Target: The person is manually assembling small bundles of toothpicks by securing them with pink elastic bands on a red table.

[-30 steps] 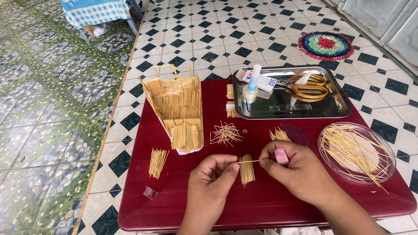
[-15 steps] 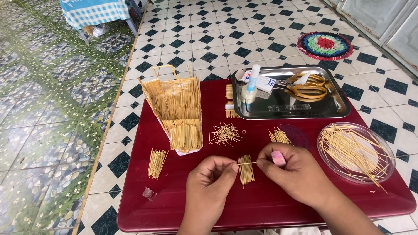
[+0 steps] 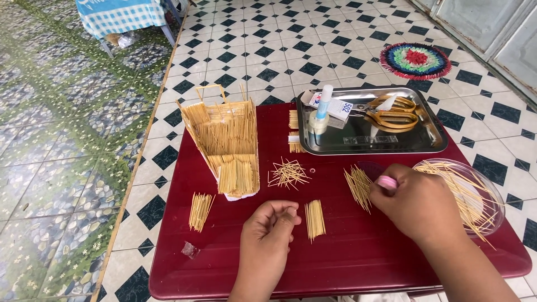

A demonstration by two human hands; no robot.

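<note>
The left hand (image 3: 271, 223) rests low near the middle of the view, back turned up, its fingers curled loosely inward with the thumb lying against the forefinger in a light pinch. The left forearm runs straight down out of view. The right hand (image 3: 417, 201) sits further right and a little higher, its grip closed, knuckles up, with the forearm slanting off toward the lower right corner.

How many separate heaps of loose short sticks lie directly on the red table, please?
4: one heap at the left edge, a scattered one in the middle, a neat one beside the left hand, one by the right hand, partly hidden.
</note>
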